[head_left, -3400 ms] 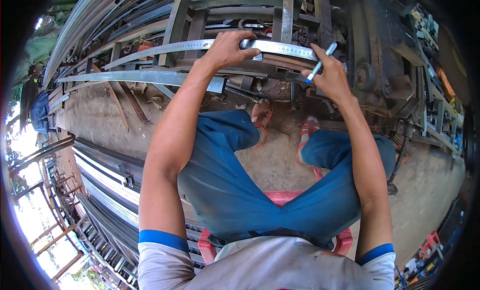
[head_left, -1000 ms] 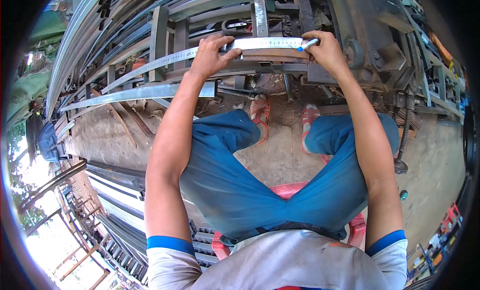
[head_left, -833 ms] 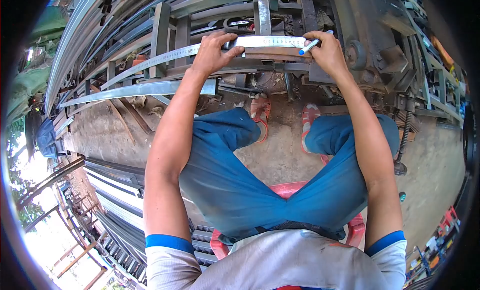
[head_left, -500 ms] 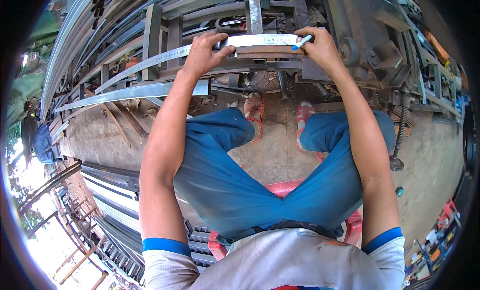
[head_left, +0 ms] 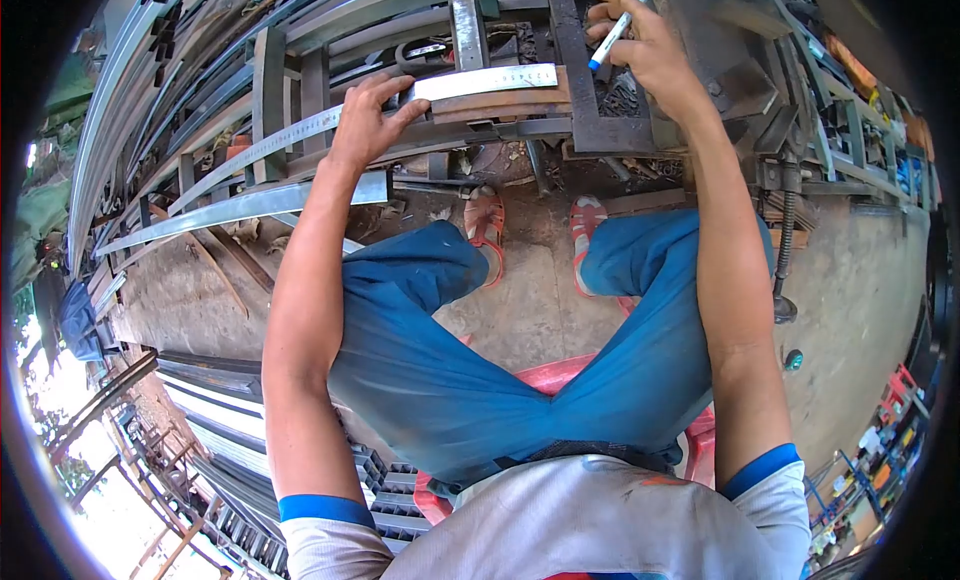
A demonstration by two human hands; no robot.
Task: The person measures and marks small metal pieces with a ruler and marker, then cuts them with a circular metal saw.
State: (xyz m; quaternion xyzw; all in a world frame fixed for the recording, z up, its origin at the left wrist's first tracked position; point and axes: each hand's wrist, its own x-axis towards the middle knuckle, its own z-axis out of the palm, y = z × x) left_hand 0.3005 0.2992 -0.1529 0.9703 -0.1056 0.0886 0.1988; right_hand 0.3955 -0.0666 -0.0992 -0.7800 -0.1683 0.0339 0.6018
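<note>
Grasps ruler [head_left: 497,82] with left hand [head_left: 368,125], thumb toward near edge, fingers toward far edge. Runs out both sides of that hand; ends, on the right, short of right hand [head_left: 648,48]. Grips marker [head_left: 621,30] in right hand, blue tip slanting down-left, clear of ruler.

Just nearer than ruler, right of left hand: see rusty bar [head_left: 500,105] alongside. Beyond left hand, note steel framework [head_left: 370,15], with upright flat bar [head_left: 467,25] reaching down to ruler's far edge. Between ruler's end and right hand, find dark angled frame [head_left: 572,40] in the way. Nearer than left hand, spot shiny metal strip [head_left: 250,206]. Well right of both hands, note threaded rod [head_left: 788,220].
</note>
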